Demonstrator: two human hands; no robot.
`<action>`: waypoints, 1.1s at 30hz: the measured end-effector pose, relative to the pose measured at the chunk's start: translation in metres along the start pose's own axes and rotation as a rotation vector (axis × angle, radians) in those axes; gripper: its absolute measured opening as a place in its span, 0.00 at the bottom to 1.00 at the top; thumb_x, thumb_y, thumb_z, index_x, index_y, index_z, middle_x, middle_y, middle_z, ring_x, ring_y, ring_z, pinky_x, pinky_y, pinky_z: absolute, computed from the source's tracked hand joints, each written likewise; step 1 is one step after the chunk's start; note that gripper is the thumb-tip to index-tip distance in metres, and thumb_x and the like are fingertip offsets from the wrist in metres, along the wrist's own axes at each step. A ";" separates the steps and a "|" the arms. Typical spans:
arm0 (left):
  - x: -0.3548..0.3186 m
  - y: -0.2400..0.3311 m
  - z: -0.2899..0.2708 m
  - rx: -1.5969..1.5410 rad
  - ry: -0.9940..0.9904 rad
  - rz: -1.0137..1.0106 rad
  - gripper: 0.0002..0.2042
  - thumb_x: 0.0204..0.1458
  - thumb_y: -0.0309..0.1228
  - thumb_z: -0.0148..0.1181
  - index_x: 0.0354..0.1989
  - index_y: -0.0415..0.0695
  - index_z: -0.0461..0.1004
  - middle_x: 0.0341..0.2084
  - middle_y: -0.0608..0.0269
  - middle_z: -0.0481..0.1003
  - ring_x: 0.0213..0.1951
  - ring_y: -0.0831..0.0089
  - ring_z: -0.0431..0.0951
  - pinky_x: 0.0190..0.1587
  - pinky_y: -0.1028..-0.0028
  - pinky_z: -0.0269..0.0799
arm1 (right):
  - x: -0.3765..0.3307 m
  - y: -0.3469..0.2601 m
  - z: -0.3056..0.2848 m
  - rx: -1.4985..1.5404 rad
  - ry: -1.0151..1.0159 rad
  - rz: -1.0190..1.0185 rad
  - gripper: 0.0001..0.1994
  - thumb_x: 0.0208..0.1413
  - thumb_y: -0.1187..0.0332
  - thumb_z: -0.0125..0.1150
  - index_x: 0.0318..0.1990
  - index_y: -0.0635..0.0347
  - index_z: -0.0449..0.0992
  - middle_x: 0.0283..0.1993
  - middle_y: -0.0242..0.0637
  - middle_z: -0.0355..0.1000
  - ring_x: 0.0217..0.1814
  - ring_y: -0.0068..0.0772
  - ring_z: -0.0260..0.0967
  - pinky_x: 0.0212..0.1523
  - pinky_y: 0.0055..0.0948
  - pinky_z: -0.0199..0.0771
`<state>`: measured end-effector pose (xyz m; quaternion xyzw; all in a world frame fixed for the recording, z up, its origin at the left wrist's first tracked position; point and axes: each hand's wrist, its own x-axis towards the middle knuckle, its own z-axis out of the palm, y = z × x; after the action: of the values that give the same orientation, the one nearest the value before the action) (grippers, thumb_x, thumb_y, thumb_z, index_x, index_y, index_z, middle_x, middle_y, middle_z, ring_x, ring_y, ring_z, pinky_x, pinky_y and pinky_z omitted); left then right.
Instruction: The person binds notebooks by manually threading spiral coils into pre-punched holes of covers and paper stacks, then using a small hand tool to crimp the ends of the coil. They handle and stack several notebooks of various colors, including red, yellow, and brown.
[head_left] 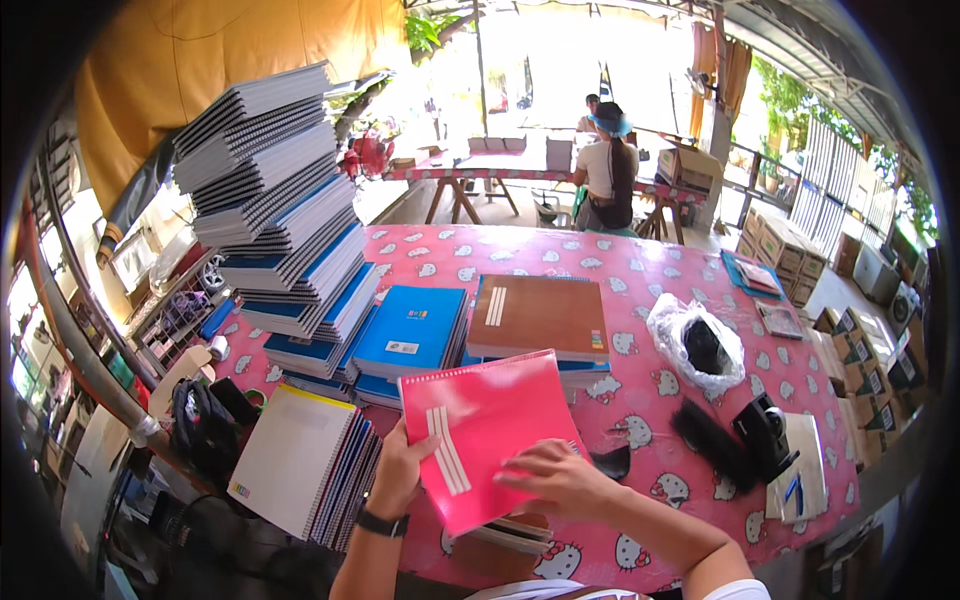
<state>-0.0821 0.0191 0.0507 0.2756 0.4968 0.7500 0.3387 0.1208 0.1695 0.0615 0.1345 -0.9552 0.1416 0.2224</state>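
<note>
A red spiral notebook point(478, 420) with white stripes lies tilted on top of a low pile at the near table edge. My left hand point(398, 470), with a dark watch on the wrist, grips its lower left edge. My right hand point(560, 478) rests flat on its lower right corner, fingers spread. Behind it a brown notebook point(540, 315) tops one pile and a blue notebook point(412, 328) tops another.
A tall leaning stack of spiral notebooks point(275, 190) rises at the left, with a white-covered pile point(295, 455) below it. A plastic bag point(697, 345), a black tape dispenser point(764, 430) and pink patterned tablecloth point(640, 270) lie right. Two people sit at a far table point(605, 165).
</note>
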 end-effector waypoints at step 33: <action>-0.060 -0.060 -0.043 0.280 -0.142 0.126 0.13 0.48 0.13 0.53 0.42 0.39 0.68 0.35 0.64 0.72 0.38 0.77 0.73 0.41 0.76 0.70 | -0.141 -0.055 0.087 0.439 0.070 0.849 0.16 0.42 0.73 0.65 0.42 0.57 0.76 0.39 0.42 0.74 0.41 0.43 0.72 0.41 0.34 0.73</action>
<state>-0.0633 -0.0354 -0.0249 0.4028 0.5530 0.6719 0.2837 0.2263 0.1177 -0.0669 -0.2285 -0.8652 0.4226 0.1435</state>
